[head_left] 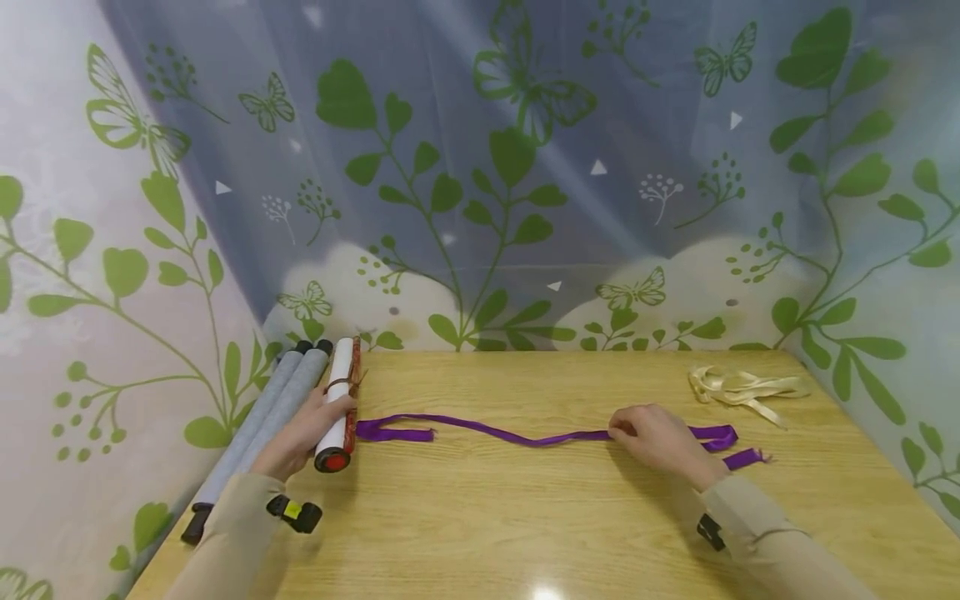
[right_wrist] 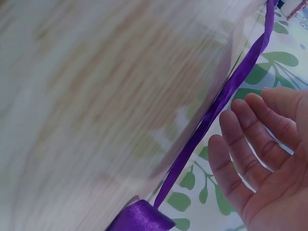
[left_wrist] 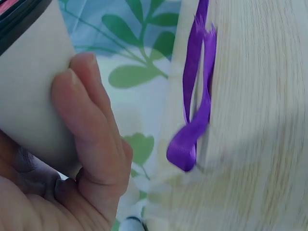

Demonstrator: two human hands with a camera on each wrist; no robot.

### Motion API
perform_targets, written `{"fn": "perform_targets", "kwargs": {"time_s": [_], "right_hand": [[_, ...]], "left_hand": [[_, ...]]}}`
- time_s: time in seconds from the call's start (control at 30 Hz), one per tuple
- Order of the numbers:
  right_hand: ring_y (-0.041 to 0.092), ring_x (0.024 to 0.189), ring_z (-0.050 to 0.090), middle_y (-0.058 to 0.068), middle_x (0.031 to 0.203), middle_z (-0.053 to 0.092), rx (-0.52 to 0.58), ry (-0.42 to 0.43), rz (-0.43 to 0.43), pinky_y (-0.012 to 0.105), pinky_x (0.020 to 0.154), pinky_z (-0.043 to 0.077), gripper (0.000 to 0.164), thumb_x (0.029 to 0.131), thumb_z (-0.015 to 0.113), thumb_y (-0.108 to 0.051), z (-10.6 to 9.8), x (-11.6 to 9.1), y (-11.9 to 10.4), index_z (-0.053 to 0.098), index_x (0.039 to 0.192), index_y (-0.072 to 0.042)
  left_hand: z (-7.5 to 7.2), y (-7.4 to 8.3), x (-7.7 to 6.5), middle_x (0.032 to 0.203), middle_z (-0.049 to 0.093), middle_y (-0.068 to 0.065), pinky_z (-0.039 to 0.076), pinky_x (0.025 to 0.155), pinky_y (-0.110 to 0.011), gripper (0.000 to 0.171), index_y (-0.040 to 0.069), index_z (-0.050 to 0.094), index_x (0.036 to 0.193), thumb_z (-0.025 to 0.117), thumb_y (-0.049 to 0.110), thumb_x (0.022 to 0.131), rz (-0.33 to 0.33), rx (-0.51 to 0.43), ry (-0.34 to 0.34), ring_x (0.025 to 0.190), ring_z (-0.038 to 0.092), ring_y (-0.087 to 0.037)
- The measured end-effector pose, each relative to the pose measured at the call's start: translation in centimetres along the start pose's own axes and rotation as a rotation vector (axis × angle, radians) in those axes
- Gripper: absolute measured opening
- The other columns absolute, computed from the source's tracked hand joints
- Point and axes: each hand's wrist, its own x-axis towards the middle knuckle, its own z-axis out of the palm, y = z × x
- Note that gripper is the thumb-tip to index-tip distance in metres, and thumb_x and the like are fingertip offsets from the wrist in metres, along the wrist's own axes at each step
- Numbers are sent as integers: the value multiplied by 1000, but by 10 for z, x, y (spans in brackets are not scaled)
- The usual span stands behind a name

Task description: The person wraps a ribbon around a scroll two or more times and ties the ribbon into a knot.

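My left hand [head_left: 315, 421] grips a white rolled scroll [head_left: 339, 412] at the table's left side. The scroll has a red patterned edge, a dark end with a red centre and a brown tie cord. In the left wrist view the fingers [left_wrist: 86, 115] curl around its white side. A purple ribbon [head_left: 487, 431] runs across the table, from beside the scroll to beyond my right hand [head_left: 660, 437]. The right wrist view shows this hand's fingers [right_wrist: 236, 149] loosely bent and holding nothing, with the twisted ribbon [right_wrist: 211, 113] passing close by their tips.
Two grey rolls [head_left: 262, 417] with black ends lie along the left edge of the wooden table [head_left: 480, 517]. A bunched cream ribbon [head_left: 742, 386] is at the back right. Patterned cloth [head_left: 465, 208] with leaves and butterflies rises behind the table and at its sides.
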Motion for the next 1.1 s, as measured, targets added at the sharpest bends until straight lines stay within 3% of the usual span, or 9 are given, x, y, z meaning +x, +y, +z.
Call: {"fn": "perform_targets", "kwargs": {"time_s": [0.27, 0.47, 0.77, 1.1], "right_hand": [[6, 72, 60, -4, 84, 71, 2, 8, -15, 32, 66, 50, 10, 92, 66, -18, 3, 1, -6, 75, 90, -14], [7, 73, 61, -5, 85, 71, 15, -19, -4, 32, 65, 51, 10, 93, 65, -18, 5, 0, -7, 74, 92, -14], [5, 72, 58, -6, 85, 70, 39, -21, -8, 30, 64, 49, 10, 93, 65, -19, 7, 1, -12, 75, 93, -15], [4, 68, 56, -6, 83, 70, 48, -15, -15, 28, 64, 49, 11, 93, 65, -19, 11, 6, -18, 75, 93, -14]], "left_hand": [[18, 12, -6, 103, 56, -15, 55, 59, -29, 72, -1, 9, 149, 50, 29, 99, -3, -11, -5, 68, 62, -14], [28, 17, -9, 106, 59, -17, 55, 60, -30, 72, 3, 13, 151, 51, 36, 99, -7, -8, -24, 70, 64, -15], [57, 22, -9, 113, 56, -23, 54, 61, -29, 74, 1, 16, 150, 53, 37, 97, -5, 4, -35, 74, 62, -17], [85, 25, -7, 108, 59, -19, 54, 61, -29, 75, 5, 19, 151, 56, 38, 96, -7, -28, -61, 74, 64, -18]]}}
